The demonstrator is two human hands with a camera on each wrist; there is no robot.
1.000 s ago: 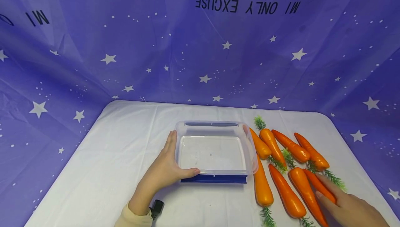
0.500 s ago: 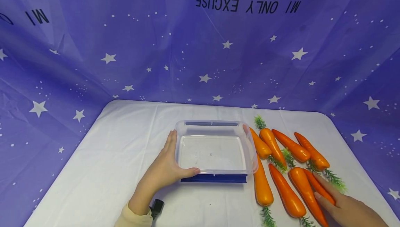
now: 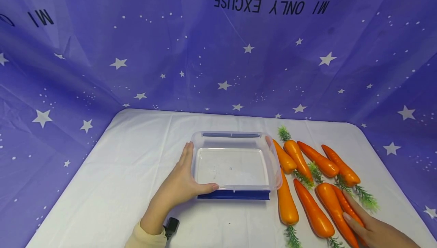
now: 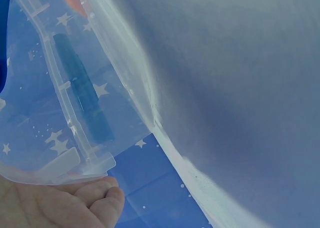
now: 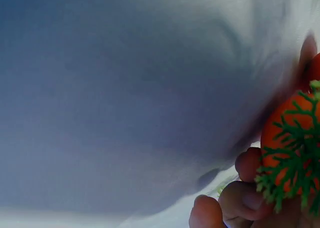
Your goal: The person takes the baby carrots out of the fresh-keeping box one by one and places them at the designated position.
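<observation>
A clear plastic food container stands mid-table, a dark blue clip flap at its front. At its left front corner my left hand holds it, thumb over the front rim and fingers along the left wall. In the left wrist view, fingertips curl beneath the rim. My right hand grips an orange carrot at the lower right, thumb on one side and fingers on the other. In the right wrist view the carrot's green leafy top hangs over the fingers. The hand partly hides this carrot.
Several more carrots with green tops lie right of the container; one carrot lies right beside the gripped one, another close to the container's right wall. White cloth covers the table. A purple star-printed curtain rises behind.
My right hand has shifted slightly left, and the gripped carrot has turned closer to its left neighbour. My left hand and the container have stayed put.
</observation>
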